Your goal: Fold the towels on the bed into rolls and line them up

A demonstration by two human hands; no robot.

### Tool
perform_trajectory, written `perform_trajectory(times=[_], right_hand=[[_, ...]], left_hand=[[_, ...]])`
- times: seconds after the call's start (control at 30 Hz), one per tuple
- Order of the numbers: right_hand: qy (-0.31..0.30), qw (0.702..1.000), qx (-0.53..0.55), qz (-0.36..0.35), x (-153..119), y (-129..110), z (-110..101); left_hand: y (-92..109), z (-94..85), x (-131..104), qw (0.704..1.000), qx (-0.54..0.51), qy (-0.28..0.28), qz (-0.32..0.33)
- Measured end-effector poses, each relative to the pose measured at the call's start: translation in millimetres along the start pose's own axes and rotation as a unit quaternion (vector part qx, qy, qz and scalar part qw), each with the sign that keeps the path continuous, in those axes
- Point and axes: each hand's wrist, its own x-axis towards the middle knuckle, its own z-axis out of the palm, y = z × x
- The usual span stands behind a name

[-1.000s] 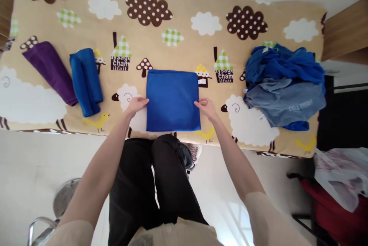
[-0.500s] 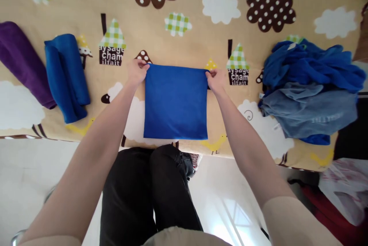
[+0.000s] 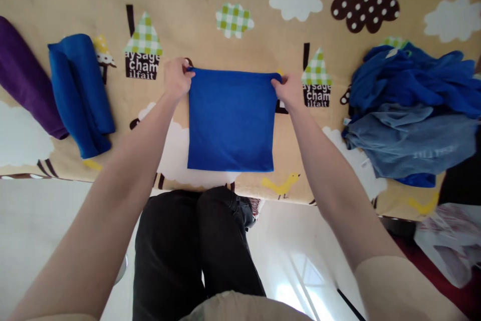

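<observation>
A blue cloth point(image 3: 231, 123), folded to a near square, lies flat in front of me on the patterned sheet. My left hand point(image 3: 178, 78) pinches its far left corner between thumb and fingers. At the far right corner, my right hand point(image 3: 288, 91) grips the same cloth in a pinch. The cloth's far edge is drawn straight between both hands, and it looks slightly turned over at the right corner. Its near edge rests close to the front of the sheet-covered surface.
On the left lie a rolled blue cloth point(image 3: 80, 95) and a rolled purple cloth point(image 3: 30, 83). A loose pile of blue clothes point(image 3: 417, 78) with a grey-blue garment point(image 3: 409, 135) sits on the right. Beneath everything spreads a beige patterned sheet point(image 3: 259, 50). A whitish plastic bag point(image 3: 447, 241) is at lower right.
Both hands and the blue cloth have shifted slightly away from me, so more sheet shows below the near edge. The view has moved a little too. Both pinches hold.
</observation>
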Motion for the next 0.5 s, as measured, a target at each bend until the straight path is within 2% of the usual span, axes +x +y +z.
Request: perform_trajectory(times=[0.03,0.1,0.13,0.2,0.27,0.3,0.37,0.43,0.5], right_hand=[[0.055,0.998,-0.029,-0.016,-11,-9,6],[0.116,0.987,-0.089,-0.064,-40,-27,23],[0.111,0.982,-0.116,-0.097,-55,-35,33],[0.030,0.971,-0.148,-0.183,-79,-42,49],[-0.039,0.961,-0.153,-0.227,-86,-37,56],[-0.043,0.963,-0.150,-0.218,-83,-31,55],[-0.012,0.977,-0.146,-0.157,-67,-20,47],[0.013,0.984,-0.145,-0.099,-55,-19,39],[0.003,0.984,-0.152,-0.090,-64,-28,38]], left_hand=[[7,5.3,-11,0.999,0.017,0.029,0.012],[20,19.8,-42,0.996,0.073,0.032,0.050],[24,28.0,-57,0.993,0.086,0.013,0.080],[25,42.8,-83,0.984,0.083,-0.055,0.145],[17,51.2,-92,0.977,0.063,-0.101,0.179],[12,52.2,-90,0.977,0.054,-0.103,0.177],[4,49.3,-79,0.983,0.043,-0.082,0.156],[4,43.8,-74,0.988,0.042,-0.058,0.135],[13,40.9,-89,0.987,0.055,-0.060,0.140]])
